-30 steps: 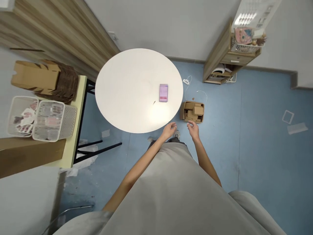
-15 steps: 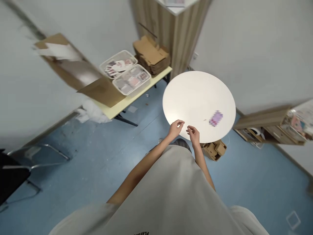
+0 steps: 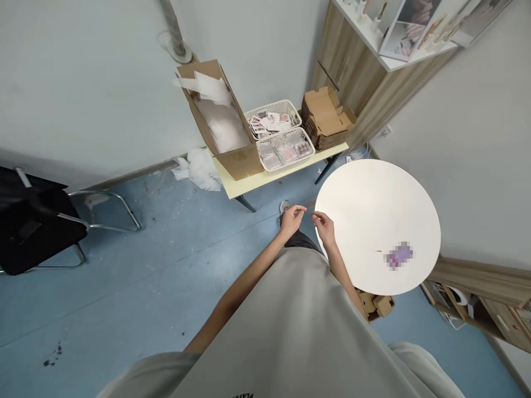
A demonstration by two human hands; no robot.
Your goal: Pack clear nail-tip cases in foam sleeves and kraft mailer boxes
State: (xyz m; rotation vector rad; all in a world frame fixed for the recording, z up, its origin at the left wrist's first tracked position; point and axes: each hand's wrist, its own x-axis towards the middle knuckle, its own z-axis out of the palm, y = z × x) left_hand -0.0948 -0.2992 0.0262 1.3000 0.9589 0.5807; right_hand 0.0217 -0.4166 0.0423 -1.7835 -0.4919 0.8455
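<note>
By a smooth, round table [image 3: 365, 204], we are seeing the left hand [image 3: 292, 219] and right hand [image 3: 324, 228] half-curled, unclosed; on its near right, pixelation is blurring a purple object [image 3: 400, 255].

Loose grey short-sleeved shirt [image 3: 302, 320] with small black lettering [image 3: 244, 395], dark trousers [image 3: 302, 240], pale shoe [image 3: 284, 206].

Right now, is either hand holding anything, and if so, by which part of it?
Nothing that I can see: the left hand and right hand both look empty, loosely curled, near the edge of the white table.
</note>
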